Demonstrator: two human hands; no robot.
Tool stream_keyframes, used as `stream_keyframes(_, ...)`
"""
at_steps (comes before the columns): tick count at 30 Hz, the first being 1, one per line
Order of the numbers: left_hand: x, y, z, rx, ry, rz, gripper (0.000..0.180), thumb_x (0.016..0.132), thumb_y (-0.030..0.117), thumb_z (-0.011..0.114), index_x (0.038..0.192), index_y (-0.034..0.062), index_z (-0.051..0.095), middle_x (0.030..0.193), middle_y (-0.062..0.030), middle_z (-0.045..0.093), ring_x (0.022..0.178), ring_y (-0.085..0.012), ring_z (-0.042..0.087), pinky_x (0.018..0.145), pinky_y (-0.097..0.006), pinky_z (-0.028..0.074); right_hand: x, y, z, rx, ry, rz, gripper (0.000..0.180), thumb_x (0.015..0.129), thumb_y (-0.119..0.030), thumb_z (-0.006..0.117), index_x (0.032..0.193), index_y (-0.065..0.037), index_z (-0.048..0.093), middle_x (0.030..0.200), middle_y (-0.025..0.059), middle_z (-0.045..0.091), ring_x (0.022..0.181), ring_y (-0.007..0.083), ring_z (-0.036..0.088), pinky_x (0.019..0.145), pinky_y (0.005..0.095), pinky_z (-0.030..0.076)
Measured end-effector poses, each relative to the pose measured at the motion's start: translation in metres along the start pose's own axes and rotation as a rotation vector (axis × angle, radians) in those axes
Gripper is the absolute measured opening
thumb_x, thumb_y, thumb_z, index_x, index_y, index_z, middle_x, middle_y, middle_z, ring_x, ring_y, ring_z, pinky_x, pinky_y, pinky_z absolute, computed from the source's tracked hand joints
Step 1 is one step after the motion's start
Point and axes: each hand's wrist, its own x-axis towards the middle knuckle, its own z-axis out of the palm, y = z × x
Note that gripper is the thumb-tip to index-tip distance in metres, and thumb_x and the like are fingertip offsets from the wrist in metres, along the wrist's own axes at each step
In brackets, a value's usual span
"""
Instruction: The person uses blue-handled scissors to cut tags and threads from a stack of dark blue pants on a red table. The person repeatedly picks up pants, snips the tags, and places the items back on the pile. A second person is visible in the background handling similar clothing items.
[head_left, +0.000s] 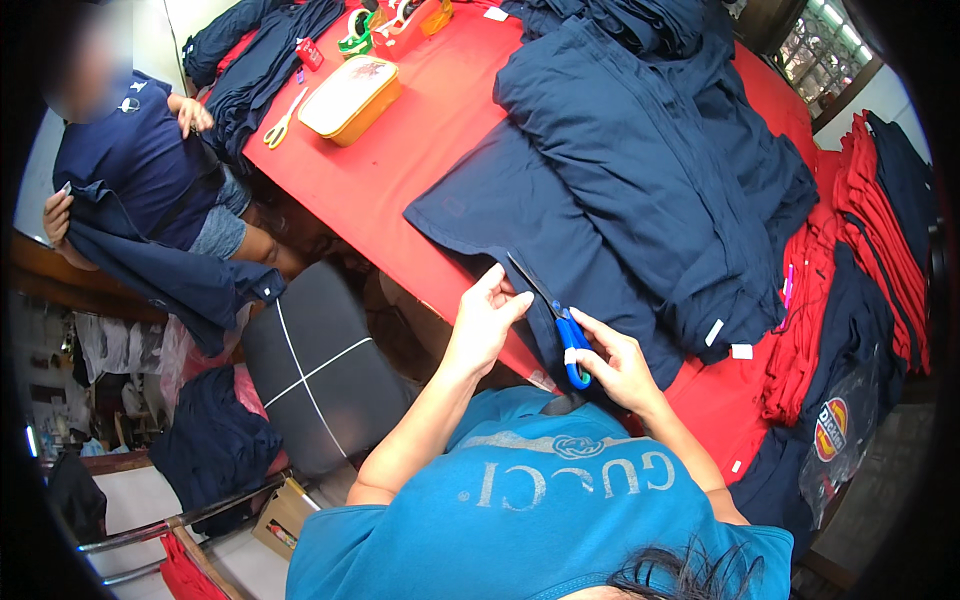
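Note:
Blue-handled scissors [571, 338] are in my right hand [612, 365], its fingers closed round the handles. Their dark blades point up and to the left, over the edge of a navy garment [520, 205] spread on the table. Just left of the blade tips, my left hand [484, 318] has thumb and finger pinched together close to that garment's edge. Whatever sits in the pinch is too small or hidden to make out. Beyond lies a thick heap of navy garments [640, 165].
Toward the back of the red-covered table [440, 110] are a yellow tub [350, 100], yellow-handled scissors [284, 120] and tape rolls. Red and navy clothes [880, 240] are stacked at right. A person [140, 170] at left holds a navy garment beside a dark chair [315, 365].

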Motion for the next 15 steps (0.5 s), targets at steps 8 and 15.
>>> stream_keyframes(8, 0.005, -0.009, -0.008, -0.186, 0.033, -0.098, 0.038, 0.089, 0.000, 0.061, 0.126, 0.0012, 0.053, 0.113, -0.0081, 0.062, 0.103, -0.0156, 0.060, 0.089, -0.031, 0.049, -0.002, -0.007, -0.009, 0.380, -0.106, 0.246, 0.056, 0.089, -0.007, 0.063, 0.140, 0.003, 0.043, 0.120, 0.0123, 0.062, 0.102, 0.0119, 0.059, 0.091, 0.0268, 0.046)
stream_keyframes(15, 0.001, -0.012, -0.009, -0.162, 0.059, -0.118, 0.037, 0.089, 0.000, 0.060, 0.126, 0.0024, 0.053, 0.115, -0.0071, 0.062, 0.105, -0.0153, 0.059, 0.090, -0.032, 0.049, 0.010, -0.005, -0.010, -0.141, -0.008, -0.071, 0.057, 0.085, -0.010, 0.068, 0.138, 0.000, 0.048, 0.107, 0.0099, 0.064, 0.086, 0.0109, 0.061, 0.080, 0.0253, 0.049)
